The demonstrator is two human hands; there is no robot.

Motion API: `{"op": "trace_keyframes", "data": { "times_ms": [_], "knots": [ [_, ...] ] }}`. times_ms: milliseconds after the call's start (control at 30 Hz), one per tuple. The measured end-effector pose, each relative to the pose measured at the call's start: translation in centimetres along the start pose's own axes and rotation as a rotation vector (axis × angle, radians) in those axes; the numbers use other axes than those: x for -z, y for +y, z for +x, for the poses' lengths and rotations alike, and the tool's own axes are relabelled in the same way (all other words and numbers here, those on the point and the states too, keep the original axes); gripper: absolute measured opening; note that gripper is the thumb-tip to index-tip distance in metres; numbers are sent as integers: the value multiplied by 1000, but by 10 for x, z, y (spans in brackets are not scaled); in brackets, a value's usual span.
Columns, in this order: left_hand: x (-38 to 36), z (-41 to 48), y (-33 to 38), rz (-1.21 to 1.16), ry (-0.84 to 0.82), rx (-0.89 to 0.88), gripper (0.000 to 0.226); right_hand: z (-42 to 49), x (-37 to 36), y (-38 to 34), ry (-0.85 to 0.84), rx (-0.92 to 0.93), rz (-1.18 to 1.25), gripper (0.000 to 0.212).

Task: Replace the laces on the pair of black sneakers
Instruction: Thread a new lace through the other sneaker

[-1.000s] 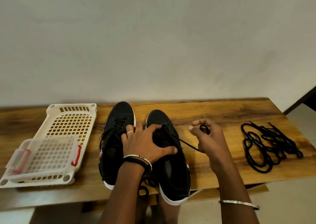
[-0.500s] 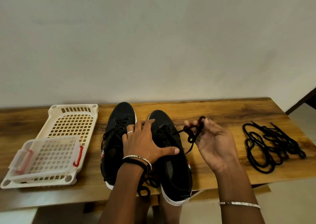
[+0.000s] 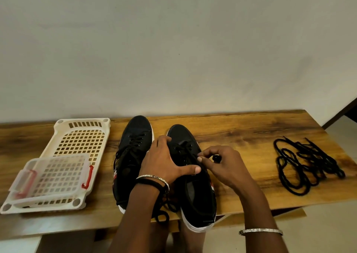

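A plain off-white wall [image 3: 173,50] fills the upper half of the view, matt, with faint mottled shading. The light is soft and even, and dimmer toward the corners. Against the wall stands a wooden worktop [image 3: 241,133] of warm brown grain with dark streaks, its far edge meeting the wall. Below its near edge, at right, a second wooden board [image 3: 289,213] juts out. Right of the worktop lies a pale floor [image 3: 336,225]. At the far right a dark strip [image 3: 342,113] runs slantwise up from the floor beside the wall; what it is cannot be told.
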State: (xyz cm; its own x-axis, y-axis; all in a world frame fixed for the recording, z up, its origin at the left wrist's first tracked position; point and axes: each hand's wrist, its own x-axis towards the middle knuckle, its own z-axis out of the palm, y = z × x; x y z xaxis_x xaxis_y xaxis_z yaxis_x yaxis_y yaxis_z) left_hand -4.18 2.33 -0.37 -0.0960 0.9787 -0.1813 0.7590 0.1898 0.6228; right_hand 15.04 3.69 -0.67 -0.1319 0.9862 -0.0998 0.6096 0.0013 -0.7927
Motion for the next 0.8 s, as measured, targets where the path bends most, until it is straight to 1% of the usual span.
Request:
{"op": "trace_keyframes", "data": {
  "times_ms": [67, 200, 267, 367, 433, 533, 600, 633, 667, 700, 733, 800],
  "knots": [
    [-2, 0, -1, -35, 0, 0, 119, 1, -1, 2, 12, 13, -21, 7],
    [-6, 2, -3, -122, -20, 15, 120, 0, 4, 3, 74, -74, 243, 13],
    [-6, 2, -4, -168, -30, 21, 120, 0, 5, 2, 110, -80, 276, 12],
    [-3, 0, -3, -277, -59, 34, 117, 1, -3, 1, 86, -49, 153, 4],
    [-2, -1, -2, -316, -75, 41, 114, 1, -12, -1, 53, -54, 28, 8],
    [-1, -2, 1, -326, -85, 63, 114, 4, -18, -5, 79, -52, -124, 10],
    [-2, -3, 0, -338, -92, 92, 116, 5, -20, -5, 59, -52, -182, 8],
    [-2, -3, -1, -344, -95, 108, 117, 6, -21, -4, 42, -58, -171, 8],
    [-2, -2, -1, -348, -99, 123, 118, 5, -21, -3, 31, -78, -123, 9],
    [-1, -2, -2, -352, -103, 135, 119, 4, -19, -5, 34, -113, -22, 12],
    [-1, -2, -3, -356, -109, 141, 119, 2, -15, -8, 60, -160, 140, 17],
    [-1, -1, -3, -357, -125, 151, 118, -1, -3, -17, 125, -260, 632, 28]
  ]
}}
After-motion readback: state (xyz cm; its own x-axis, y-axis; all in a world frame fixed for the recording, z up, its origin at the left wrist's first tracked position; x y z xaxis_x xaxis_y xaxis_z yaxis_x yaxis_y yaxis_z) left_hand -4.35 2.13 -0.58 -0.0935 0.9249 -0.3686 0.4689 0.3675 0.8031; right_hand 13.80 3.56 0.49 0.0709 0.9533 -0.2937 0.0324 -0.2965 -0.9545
